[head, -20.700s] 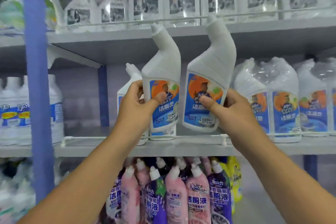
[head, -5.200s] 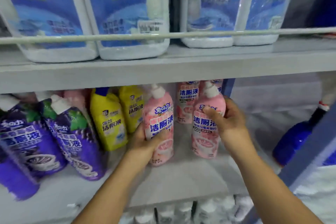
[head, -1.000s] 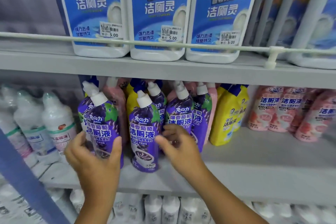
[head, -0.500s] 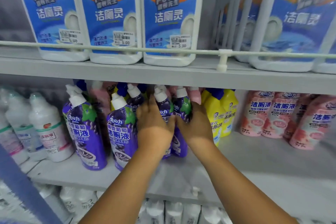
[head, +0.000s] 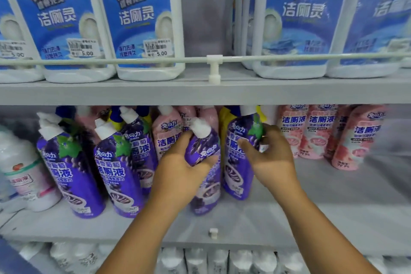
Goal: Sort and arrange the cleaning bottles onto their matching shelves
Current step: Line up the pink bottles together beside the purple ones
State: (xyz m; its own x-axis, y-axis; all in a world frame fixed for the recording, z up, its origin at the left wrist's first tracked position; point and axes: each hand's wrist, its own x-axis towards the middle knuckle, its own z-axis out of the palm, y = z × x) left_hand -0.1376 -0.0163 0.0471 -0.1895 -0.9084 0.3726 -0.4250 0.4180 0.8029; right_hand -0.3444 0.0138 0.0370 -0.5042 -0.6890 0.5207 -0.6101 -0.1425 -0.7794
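Purple bottle gripped by left hand; right hand seemingly grips another purple bottle, fingers hidden.

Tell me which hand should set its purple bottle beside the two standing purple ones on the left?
Left, probably. The left hand grips a purple bottle nearest the standing purple pair. The right hand holds its bottle nearer the pink bottles.
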